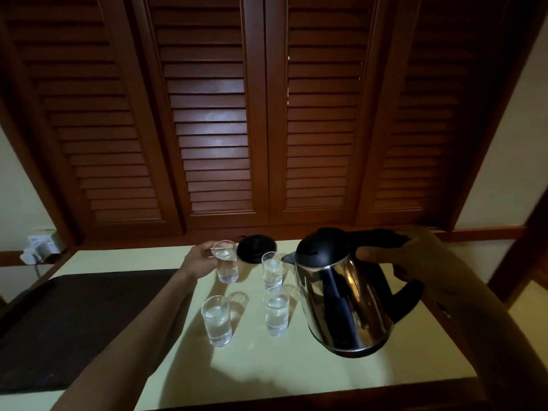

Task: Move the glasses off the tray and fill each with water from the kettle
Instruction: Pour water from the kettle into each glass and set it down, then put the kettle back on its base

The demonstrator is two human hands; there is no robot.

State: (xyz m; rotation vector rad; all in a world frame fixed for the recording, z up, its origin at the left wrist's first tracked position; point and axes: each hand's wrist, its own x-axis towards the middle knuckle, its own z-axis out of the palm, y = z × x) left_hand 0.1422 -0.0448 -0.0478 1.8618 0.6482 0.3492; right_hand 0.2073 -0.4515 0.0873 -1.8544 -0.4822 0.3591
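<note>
Several clear glasses stand on the pale table (296,375), all off the dark tray (74,321) at the left. My left hand (197,261) grips the far-left glass (226,266), which holds water. A second glass (272,269) stands right of it, and two more with water stand nearer me: one glass (217,321) on the left, another glass (277,312) on the right. My right hand (415,259) holds the black handle of the steel kettle (344,298), lifted and roughly upright, its spout close to the second glass.
The kettle's black round base (256,249) sits at the table's far edge behind the glasses. Brown louvred doors (267,129) close off the back. A white socket box (41,247) with a cord sits on a ledge at the far left.
</note>
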